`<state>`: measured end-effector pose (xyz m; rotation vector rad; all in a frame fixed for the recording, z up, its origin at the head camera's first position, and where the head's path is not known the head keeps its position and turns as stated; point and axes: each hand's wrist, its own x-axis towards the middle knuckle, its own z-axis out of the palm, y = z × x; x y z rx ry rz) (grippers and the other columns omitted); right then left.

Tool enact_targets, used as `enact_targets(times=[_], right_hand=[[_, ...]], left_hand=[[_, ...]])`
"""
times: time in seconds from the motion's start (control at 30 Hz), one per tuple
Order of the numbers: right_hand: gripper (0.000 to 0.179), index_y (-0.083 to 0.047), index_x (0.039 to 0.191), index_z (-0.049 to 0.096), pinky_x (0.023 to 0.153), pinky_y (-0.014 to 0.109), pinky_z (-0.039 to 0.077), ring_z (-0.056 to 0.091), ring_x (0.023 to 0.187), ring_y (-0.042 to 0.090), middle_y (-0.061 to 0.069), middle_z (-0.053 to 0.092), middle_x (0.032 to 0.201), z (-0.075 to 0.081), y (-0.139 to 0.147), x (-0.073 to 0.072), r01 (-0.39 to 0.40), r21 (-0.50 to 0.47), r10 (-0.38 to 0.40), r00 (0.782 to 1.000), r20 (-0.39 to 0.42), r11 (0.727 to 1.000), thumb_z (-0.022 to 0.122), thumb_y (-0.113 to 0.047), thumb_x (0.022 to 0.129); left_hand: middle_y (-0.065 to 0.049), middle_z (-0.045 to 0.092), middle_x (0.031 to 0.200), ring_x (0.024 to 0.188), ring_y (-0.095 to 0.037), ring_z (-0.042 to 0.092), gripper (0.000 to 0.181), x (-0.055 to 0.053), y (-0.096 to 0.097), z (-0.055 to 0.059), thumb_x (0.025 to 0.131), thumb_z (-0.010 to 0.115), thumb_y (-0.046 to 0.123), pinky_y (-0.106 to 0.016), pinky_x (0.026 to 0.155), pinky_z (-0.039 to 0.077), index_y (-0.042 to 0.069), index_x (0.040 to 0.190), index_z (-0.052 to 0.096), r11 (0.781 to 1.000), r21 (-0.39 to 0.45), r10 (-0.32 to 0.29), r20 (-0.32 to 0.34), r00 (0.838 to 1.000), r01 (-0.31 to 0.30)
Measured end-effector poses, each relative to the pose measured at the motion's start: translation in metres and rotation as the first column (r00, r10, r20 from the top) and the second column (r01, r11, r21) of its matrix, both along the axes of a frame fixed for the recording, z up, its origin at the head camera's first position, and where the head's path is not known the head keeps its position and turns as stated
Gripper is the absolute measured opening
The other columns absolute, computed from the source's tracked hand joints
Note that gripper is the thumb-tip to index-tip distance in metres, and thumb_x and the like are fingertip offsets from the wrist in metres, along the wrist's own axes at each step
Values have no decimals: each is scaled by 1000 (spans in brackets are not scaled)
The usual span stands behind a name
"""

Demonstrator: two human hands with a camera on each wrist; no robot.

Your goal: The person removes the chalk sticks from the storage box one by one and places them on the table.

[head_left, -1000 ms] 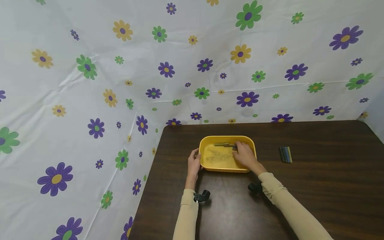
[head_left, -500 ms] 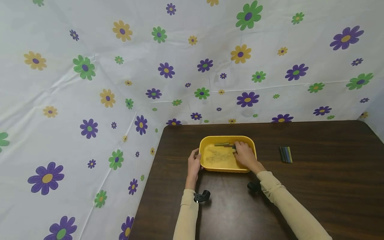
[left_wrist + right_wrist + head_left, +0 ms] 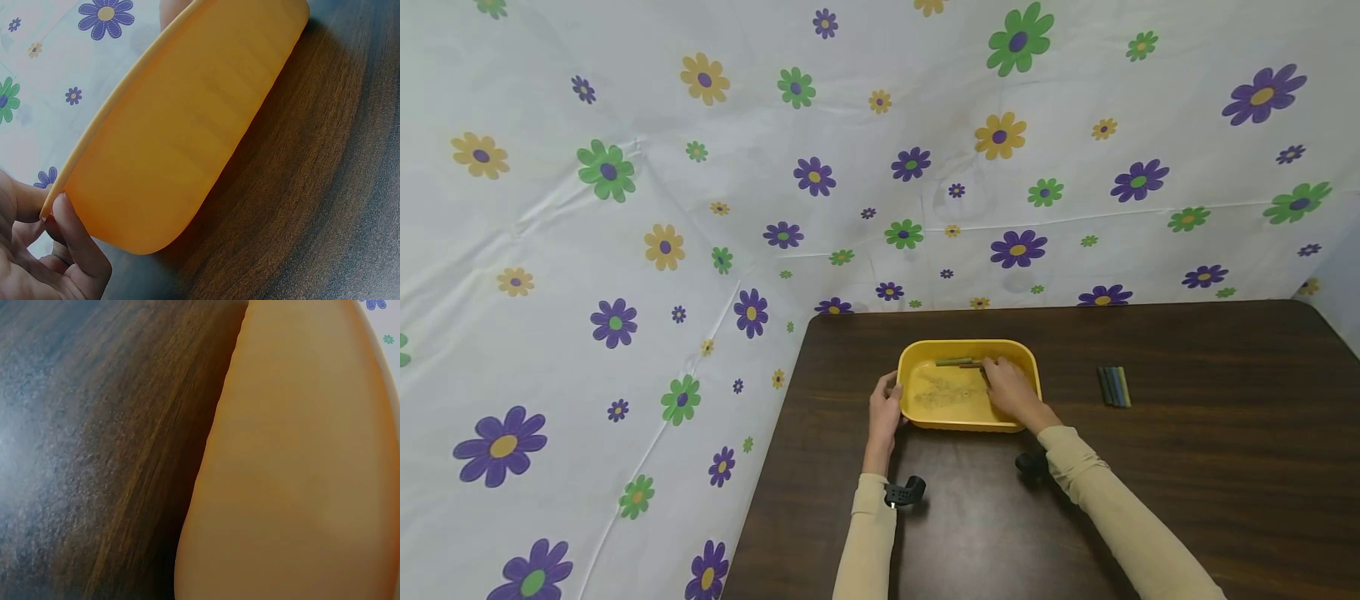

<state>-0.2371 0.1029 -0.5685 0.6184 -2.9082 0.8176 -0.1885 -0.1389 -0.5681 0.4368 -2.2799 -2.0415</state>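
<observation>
A yellow plastic tub (image 3: 951, 426) stands on the table, its inside floor smudged with grey dust. My left hand (image 3: 885, 408) grips its left end; in the left wrist view, the thumb and fingers (image 3: 80, 240) pinch the rim. Reaching over the front wall, my right hand (image 3: 1011, 390) is inside the tub at the right, fingers pointing down among the sticks. Thin, dull-coloured sticks like chalk pastels (image 3: 953, 362) lie along the far wall, partly covered by that hand. I cannot tell whether its fingers hold one. The right wrist view shows only the tub's outer wall (image 3: 287, 456).
To the right of the tub, several similar sticks (image 3: 1113, 387) lie side by side in dark, blue and yellow-green. The dark wood-grain table (image 3: 1225, 467) ends at a white flowered cloth (image 3: 850, 125) behind and to the left. Black wrist cameras (image 3: 906, 491) hang close over the tabletop.
My right hand has shifted slightly left inside the tub, and its fingers cover some stick ends that showed before. The left hand stays on the rim. The head view has turned slightly.
</observation>
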Motion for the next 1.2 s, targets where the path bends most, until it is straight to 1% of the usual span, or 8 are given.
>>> enact_targets(times=[0.23, 0.37, 0.47, 0.63, 0.77, 0.87, 1.03, 1.2], right_hand=[[28, 13, 125, 64, 87, 55, 55, 65, 101, 44, 28, 68, 112, 2, 0, -2, -42, -108, 53, 994, 98, 993, 59, 9, 97], [35, 15, 124, 65, 80, 50, 56, 67, 96, 40, 27, 69, 109, 9, 3, -2, -37, -219, 73, 984, 160, 975, 60, 13, 89], [40, 14, 127, 63, 70, 44, 54, 66, 87, 35, 26, 69, 105, 15, 6, -1, -7, -309, 83, 969, 233, 951, 62, 12, 87], [38, 12, 133, 60, 63, 39, 56, 66, 80, 32, 27, 67, 108, 24, 13, 0, 44, -430, 116, 934, 339, 902, 61, 8, 95], [39, 13, 135, 58, 69, 42, 59, 65, 94, 36, 30, 65, 113, 28, 20, -1, 58, -467, 133, 921, 366, 882, 61, 7, 97], [41, 12, 137, 57, 73, 44, 60, 64, 101, 39, 30, 64, 116, 29, 26, -3, 82, -471, 126, 911, 393, 878, 62, 6, 97], [44, 9, 141, 55, 80, 47, 61, 64, 105, 41, 30, 63, 120, 37, 36, -6, 145, -496, 112, 885, 451, 856, 63, 4, 98], [48, 8, 147, 49, 84, 49, 60, 63, 109, 45, 34, 59, 126, 46, 49, -6, 194, -576, 142, 862, 486, 794, 61, 2, 101]], left_hand=[[-21, 57, 101, 63, -14, 49, 36, 1, 0, 1, 110, 52, 17, -23, 52, 43, 6, 143, 58, 1000, 2, 4, 2, 1000, -4], [-19, 57, 100, 62, -14, 49, 35, 1, 1, 1, 110, 52, 17, -23, 52, 43, 6, 143, 58, 1000, 1, 6, -1, 1000, -6], [-19, 57, 100, 62, -13, 49, 35, 1, 1, 1, 110, 52, 17, -23, 52, 43, 7, 143, 59, 1000, -1, 6, -1, 1000, -6], [-18, 57, 100, 63, -13, 50, 35, 1, 2, 0, 110, 52, 17, -23, 52, 43, 8, 143, 60, 1000, -9, 18, 12, 1000, -18], [-17, 57, 100, 65, -13, 50, 34, 0, 2, 0, 110, 53, 18, -22, 52, 44, 8, 142, 60, 1000, -12, 26, 18, 999, -26], [-16, 56, 98, 63, -13, 50, 34, 0, 1, 0, 110, 53, 18, -21, 51, 43, 7, 142, 60, 1000, -10, 23, 12, 1000, -23], [-17, 57, 97, 61, -12, 49, 35, 0, 1, 1, 110, 53, 17, -21, 51, 43, 7, 142, 60, 1000, -12, 14, 2, 1000, -14], [-18, 57, 98, 61, -12, 49, 34, 1, 1, 2, 110, 53, 17, -22, 51, 43, 7, 142, 60, 1000, -13, 16, 7, 1000, -16]])
